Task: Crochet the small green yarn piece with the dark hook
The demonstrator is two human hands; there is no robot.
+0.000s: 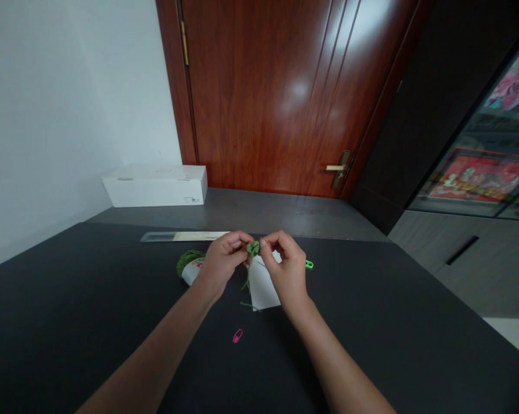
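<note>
My left hand [225, 260] and my right hand [284, 265] meet above the black tabletop [113, 299], both pinching a small knotted piece of green yarn [253, 249] between finger and thumb. A loose strand hangs from it. To the left of my left hand lies a ball of green yarn [189, 261] with a printed paper band. Under my right hand lies a white paper sheet [263, 287]. A green stitch marker [309, 264] peeks out beyond my right hand, and a pink stitch marker [237, 336] lies nearer me.
A long flat ruler or strip [184, 236] lies along the far table edge. Beyond it is a lower grey shelf [259, 210] holding a white cardboard box [155, 187]. A red-brown wooden door [259, 92] stands behind, with a dark glass-fronted cabinet [470, 126] at the right.
</note>
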